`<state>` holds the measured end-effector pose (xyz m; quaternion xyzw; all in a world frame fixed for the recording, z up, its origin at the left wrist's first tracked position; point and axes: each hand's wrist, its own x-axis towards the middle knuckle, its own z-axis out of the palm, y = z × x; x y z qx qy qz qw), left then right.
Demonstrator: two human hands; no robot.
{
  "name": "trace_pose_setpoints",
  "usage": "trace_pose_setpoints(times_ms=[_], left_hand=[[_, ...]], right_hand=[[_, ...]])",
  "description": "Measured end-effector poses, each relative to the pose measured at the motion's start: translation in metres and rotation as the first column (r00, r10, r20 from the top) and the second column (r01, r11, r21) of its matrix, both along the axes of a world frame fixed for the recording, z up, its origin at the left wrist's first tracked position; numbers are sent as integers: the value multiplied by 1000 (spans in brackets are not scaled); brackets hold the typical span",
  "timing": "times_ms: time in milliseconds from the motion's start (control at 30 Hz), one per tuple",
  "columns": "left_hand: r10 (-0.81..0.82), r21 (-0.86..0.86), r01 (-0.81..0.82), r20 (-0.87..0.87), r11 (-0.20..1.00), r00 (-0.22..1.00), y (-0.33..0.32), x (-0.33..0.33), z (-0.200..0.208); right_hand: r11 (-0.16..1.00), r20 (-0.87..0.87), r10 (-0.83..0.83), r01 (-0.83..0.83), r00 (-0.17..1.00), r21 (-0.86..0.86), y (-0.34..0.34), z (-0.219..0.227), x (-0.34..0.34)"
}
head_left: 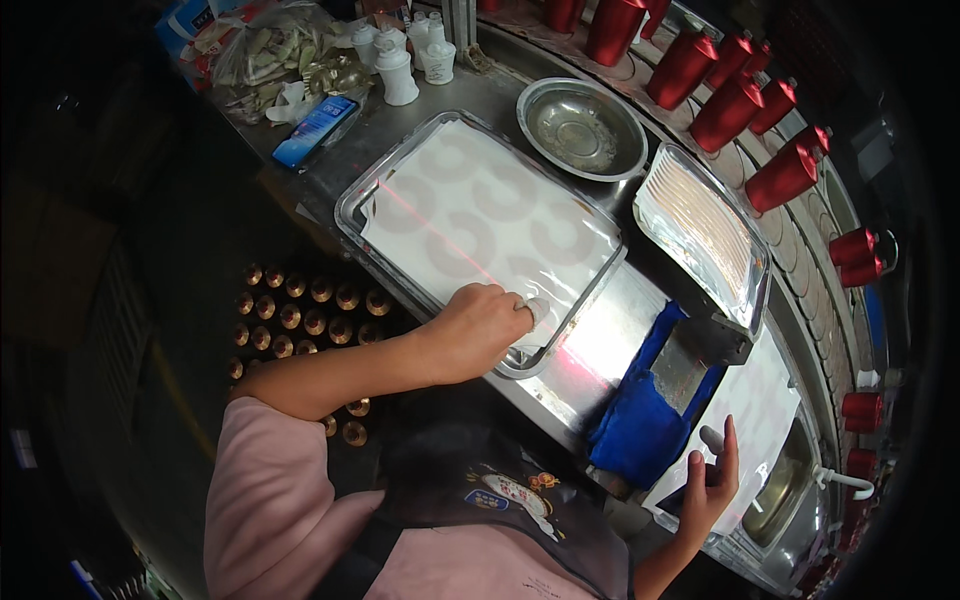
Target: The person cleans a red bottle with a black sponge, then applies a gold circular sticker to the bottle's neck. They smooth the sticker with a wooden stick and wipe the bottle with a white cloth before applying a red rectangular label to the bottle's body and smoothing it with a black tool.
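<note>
A white sheet (520, 215) with pale grey C-shaped prints lies in a shallow metal tray (350, 215) on the bench. At the tray's near right corner, my left hand (475, 332) is closed, its fingertips at the sheet's edge. A whitish cover sits on one fingertip; what the fingers pinch, if anything, is hidden. My right hand (712, 480) is raised at the lower right, fingers apart and holding nothing, with a grey cover on one finger. Behind it lies another white printed sheet (760, 405). A blue cloth (640, 425) is between the hands.
A round metal bowl (582, 130) and a second tray (705, 235) of shiny sheets sit beyond. Red bottle-shaped pieces (725, 115) line a curved conveyor. White pieces (397, 75), a phone (315, 132) and a plastic bag (265, 60) are far left; a sink (780, 500) is right.
</note>
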<state>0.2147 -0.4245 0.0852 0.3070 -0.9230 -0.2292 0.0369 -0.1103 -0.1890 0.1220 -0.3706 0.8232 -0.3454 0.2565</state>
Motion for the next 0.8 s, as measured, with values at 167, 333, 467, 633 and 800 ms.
trace_pose_setpoints(times_ms=[167,333,467,633,800], left_hand=[[-61,-19,61,-26,998,998,-1,3,-2],[89,-170,-105,-97,980,991,-19,6,7],[240,-294,-298,-219,908,946,-67,15,26],[224,-476,-397,-380,785,897,-132,14,54],[132,-640,-428,-457,639,880,-164,6,106]], right_hand=[[1000,1,4,-4,1000,-15,3,-5,0],[999,8,5,-5,1000,-43,5,-4,1],[998,19,-2,3,1000,-67,9,-1,2],[996,27,-2,4,1000,-84,11,4,8],[991,68,3,6,998,-137,10,11,18]])
